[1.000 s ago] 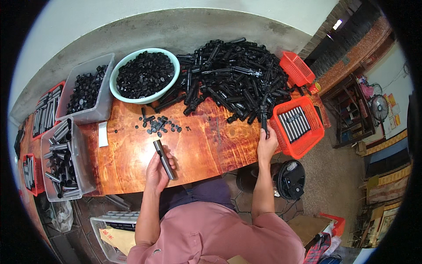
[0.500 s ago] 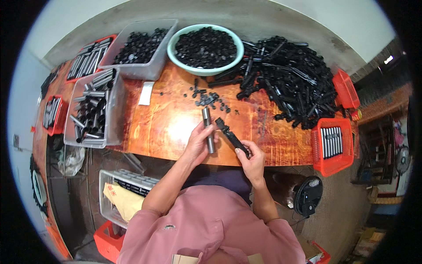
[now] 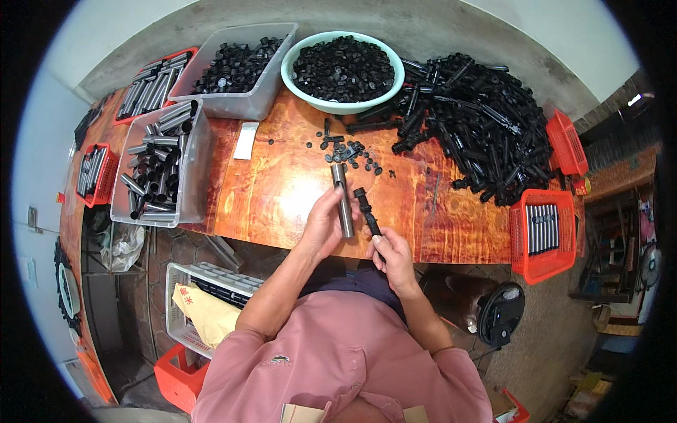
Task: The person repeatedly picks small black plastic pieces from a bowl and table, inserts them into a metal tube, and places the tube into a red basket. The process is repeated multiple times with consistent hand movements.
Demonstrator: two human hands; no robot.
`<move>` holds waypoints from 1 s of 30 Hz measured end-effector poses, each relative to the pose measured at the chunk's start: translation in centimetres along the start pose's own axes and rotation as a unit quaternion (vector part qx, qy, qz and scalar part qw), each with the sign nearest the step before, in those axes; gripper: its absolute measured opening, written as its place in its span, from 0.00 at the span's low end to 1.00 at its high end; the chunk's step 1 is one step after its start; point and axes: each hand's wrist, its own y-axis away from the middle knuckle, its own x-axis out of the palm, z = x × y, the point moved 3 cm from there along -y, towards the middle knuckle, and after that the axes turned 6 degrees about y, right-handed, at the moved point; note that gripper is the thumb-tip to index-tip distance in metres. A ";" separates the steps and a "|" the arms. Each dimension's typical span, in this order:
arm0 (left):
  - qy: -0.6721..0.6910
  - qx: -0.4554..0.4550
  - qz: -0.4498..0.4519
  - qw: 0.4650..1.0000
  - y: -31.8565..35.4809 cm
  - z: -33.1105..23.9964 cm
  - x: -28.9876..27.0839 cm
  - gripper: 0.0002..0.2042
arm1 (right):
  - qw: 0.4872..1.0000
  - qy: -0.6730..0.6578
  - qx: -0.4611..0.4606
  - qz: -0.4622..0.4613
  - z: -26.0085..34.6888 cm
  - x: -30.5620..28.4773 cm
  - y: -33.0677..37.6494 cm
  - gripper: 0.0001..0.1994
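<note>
My left hand [image 3: 326, 220] is closed round a silver metal tube [image 3: 345, 215], held nearly upright above the table's front edge. Close by on the right, my right hand [image 3: 393, 258] grips the lower end of a black plastic stick-shaped part [image 3: 366, 209] with a ridged upper end. The tube and the black part are apart, their upper ends a short way from each other. Beyond them on the table lie several small black round pieces [image 3: 349, 151] in a loose scatter.
A pale green basin [image 3: 398, 79] of small black caps stands at the back, beside a large heap of black plastic parts [image 3: 479, 127]. Clear bins [image 3: 190, 217] with tubes and caps are at left. A red basket [image 3: 522, 264] of tubes sits at the right edge.
The black part in my right hand has turned more upright and shifted slightly down and left. My left hand still holds the tube. The whole view has shifted a little.
</note>
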 end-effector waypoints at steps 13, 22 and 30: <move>0.178 0.104 -0.078 0.975 -1.9 -2.8 -1.3 0.16 | 0.918 0.348 -0.168 -0.085 0.6 1.8 2.5 0.11; 0.146 0.128 -0.035 0.980 -1.0 -3.0 0.7 0.17 | 0.911 0.370 -0.163 -0.082 0.5 2.1 1.9 0.12; 0.085 0.138 0.003 0.987 -0.4 -2.2 1.9 0.20 | 0.904 0.381 -0.161 -0.102 0.4 2.5 1.5 0.13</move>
